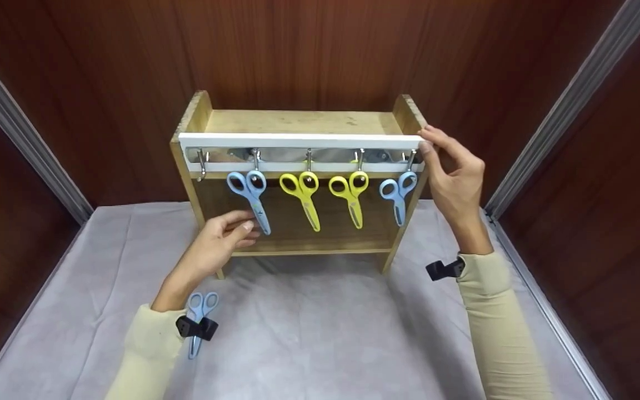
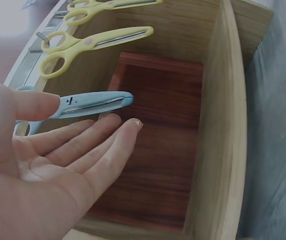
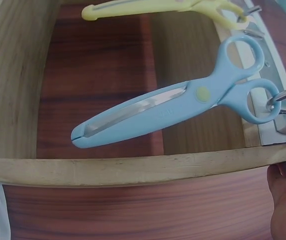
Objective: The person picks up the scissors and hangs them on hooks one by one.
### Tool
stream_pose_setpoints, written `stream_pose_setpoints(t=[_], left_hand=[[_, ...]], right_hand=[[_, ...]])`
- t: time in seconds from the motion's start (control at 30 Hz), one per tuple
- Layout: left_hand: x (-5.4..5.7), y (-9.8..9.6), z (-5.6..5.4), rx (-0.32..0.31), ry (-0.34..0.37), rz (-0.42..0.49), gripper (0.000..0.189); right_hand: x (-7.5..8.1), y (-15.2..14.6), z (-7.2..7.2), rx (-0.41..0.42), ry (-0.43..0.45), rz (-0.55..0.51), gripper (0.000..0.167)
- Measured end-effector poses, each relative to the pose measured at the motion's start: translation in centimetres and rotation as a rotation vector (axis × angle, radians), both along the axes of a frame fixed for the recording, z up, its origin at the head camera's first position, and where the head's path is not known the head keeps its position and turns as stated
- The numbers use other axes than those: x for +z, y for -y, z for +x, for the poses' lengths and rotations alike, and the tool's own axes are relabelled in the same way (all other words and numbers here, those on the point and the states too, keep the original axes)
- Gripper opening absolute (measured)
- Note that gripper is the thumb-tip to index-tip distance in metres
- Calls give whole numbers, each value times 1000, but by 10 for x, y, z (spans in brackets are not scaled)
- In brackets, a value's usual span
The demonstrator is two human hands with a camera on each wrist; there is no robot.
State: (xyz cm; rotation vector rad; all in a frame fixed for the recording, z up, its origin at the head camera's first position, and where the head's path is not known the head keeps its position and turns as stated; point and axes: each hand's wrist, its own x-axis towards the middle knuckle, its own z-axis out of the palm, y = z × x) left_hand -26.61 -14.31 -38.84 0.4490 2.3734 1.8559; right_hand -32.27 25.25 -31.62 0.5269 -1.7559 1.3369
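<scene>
Beside the blue scissors point(image 1: 252, 200) on the second hook from the left is my left hand point(image 1: 225, 241). In the left wrist view its fingers are extended and relaxed next to the blade, with the thumb over the blue scissors point(image 2: 95, 103); nothing is gripped. My right hand point(image 1: 459, 178) holds the upper right corner of the wooden shelf point(image 1: 298, 121), its thumb by the end of the white hook rail point(image 1: 303, 140). Two yellow scissors point(image 1: 300, 197) and another blue pair point(image 1: 398, 194) hang from hooks to the right.
One more pair of blue scissors point(image 1: 195, 347) lies on the grey cloth point(image 1: 309, 333), partly covered by the left wrist camera. The leftmost hook point(image 1: 202, 165) carries nothing. Dark wood-grain panels point(image 1: 309, 50) stand behind and at both sides.
</scene>
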Motion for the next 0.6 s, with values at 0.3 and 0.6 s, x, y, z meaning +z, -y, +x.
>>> stream_pose_setpoints(t=[0.3, 0.6], left_hand=[[-13, 10, 14, 70, -85, -210, 34], [-29, 14, 24, 166, -191, -394, 34]], right_hand=[[0, 0, -1, -11, 5, 11, 21], [-1, -1, -1, -14, 8, 20, 20]])
